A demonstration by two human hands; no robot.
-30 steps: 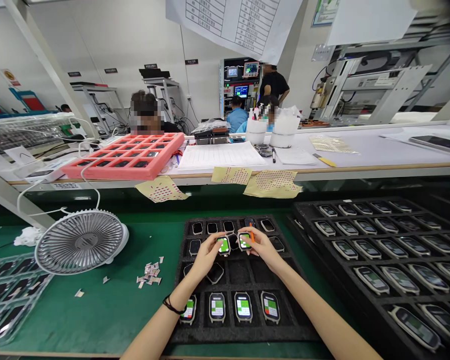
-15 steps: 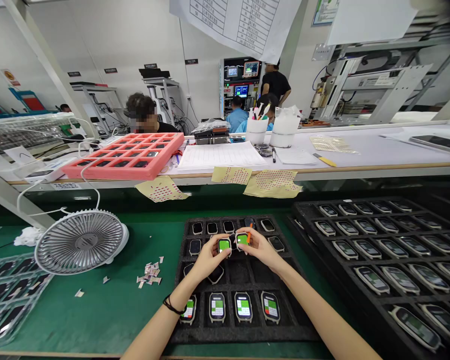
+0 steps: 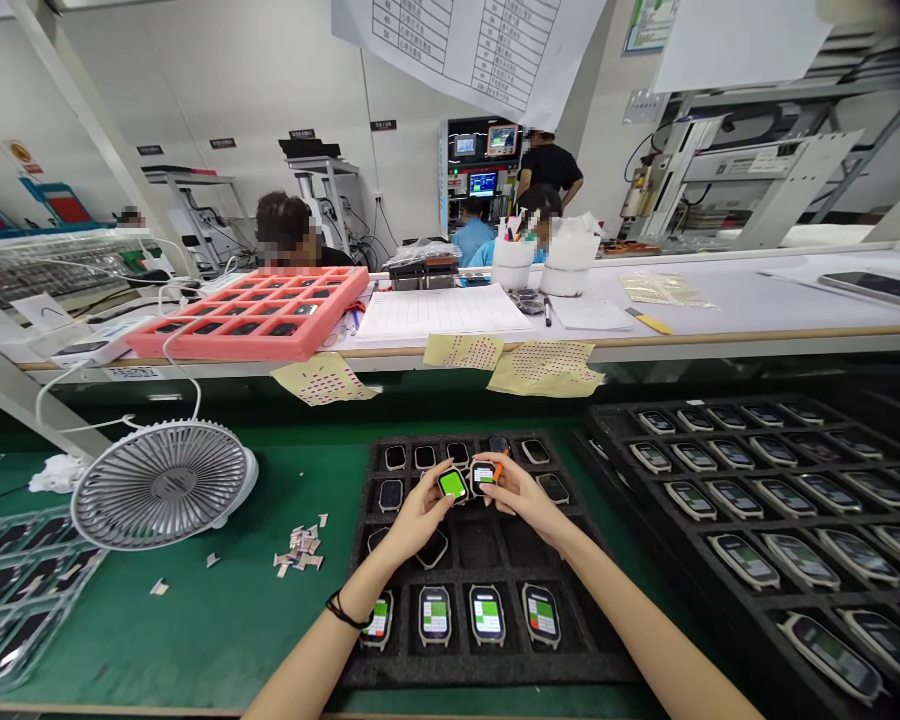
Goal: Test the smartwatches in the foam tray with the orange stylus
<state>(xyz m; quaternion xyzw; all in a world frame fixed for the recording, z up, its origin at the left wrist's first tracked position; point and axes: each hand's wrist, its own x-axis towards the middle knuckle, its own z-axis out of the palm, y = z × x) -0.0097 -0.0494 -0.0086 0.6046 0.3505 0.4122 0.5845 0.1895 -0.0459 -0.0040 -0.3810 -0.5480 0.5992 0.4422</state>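
My left hand (image 3: 423, 512) is closed around a smartwatch (image 3: 453, 485) with a plain bright green screen. Beside it, my right hand (image 3: 523, 500) grips a second smartwatch (image 3: 484, 476), whose screen shows white with some green. My right thumb lies on that screen. A small orange item (image 3: 502, 464) sticks up by the right fingers; how it is held is hidden. Both hands are over a black foam tray (image 3: 487, 658). In its front row several watches are lit, among them one (image 3: 487, 613) with green and white areas. Dark-screened watches (image 3: 457, 454) lie in the back rows.
A larger foam tray (image 3: 690, 540) full of watches stands to the right. On the left are a grey fan (image 3: 161, 480), small paper-like scraps (image 3: 300, 550) and a clear tray (image 3: 37, 600). Above runs a shelf (image 3: 757, 310) holding a pink tray (image 3: 292, 345). Other people sit beyond it.
The right watch's screen has gone from mostly green to mostly white, with my right thumb now on it. The left watch is tilted slightly differently and shows plain green.
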